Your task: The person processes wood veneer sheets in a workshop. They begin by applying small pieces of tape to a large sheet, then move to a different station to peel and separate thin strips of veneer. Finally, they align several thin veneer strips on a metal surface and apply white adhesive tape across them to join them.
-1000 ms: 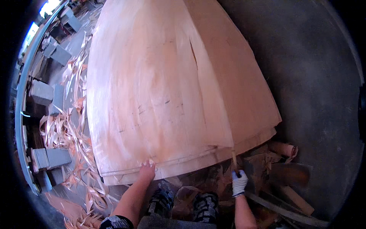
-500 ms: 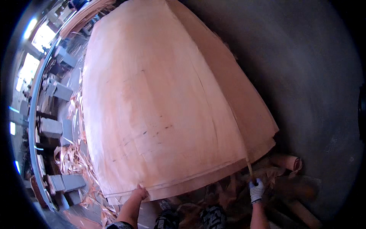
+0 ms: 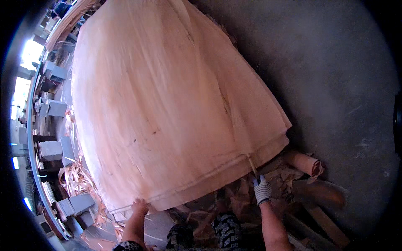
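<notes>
A large stack of pale wood veneer sheets (image 3: 125, 88) spreads out before me, its top sheet slightly wrinkled with a few dark marks. My left hand (image 3: 140, 206), bare, is closed on the near edge of the veneer, left of the middle; its thumb is hard to make out. In a white striped glove, my right hand (image 3: 262, 190) is closed round the near end of a thin wooden stick (image 3: 252, 164). The stick points away from me onto the near right edge of the veneer; its far part is covered by the sheet.
A rolled veneer piece (image 3: 305, 164) lies on the floor at the right, near wooden boards (image 3: 328, 226). Torn veneer scraps (image 3: 79, 178) litter the floor at the left, beside grey blocks (image 3: 77, 203) and a long curved-looking rail (image 3: 31, 138). Bare grey floor (image 3: 335, 83) stretches right.
The top sheet now extends over the darker strip on the stack's right. The stick and my right hand have shifted left and away from me. My left hand stays at the near edge.
</notes>
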Demonstrator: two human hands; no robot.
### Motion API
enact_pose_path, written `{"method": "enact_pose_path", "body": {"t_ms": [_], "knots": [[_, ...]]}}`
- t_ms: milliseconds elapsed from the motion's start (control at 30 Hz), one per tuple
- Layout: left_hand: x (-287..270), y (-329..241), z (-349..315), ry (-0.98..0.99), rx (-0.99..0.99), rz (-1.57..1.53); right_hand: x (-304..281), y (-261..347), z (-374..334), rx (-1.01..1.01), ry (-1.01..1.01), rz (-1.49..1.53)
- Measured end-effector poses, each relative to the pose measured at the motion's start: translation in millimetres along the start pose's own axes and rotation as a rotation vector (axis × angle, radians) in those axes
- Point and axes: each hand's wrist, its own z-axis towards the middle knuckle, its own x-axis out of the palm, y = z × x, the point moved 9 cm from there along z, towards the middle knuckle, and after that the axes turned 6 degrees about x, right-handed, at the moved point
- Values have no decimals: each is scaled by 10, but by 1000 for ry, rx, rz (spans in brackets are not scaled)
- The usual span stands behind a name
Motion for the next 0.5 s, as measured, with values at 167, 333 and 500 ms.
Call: {"method": "enact_pose_path", "body": {"t_ms": [167, 333, 500], "knots": [[237, -25, -631, 47, 158, -314, -693, -235, 21, 62, -49, 79], [536, -345, -1297, 20, 296, -548, -766, -573, -9, 115, -114, -62], [111, -786, -1829, -291, 493, -740, -1009, -679, -11, 155, -92, -13]]}}
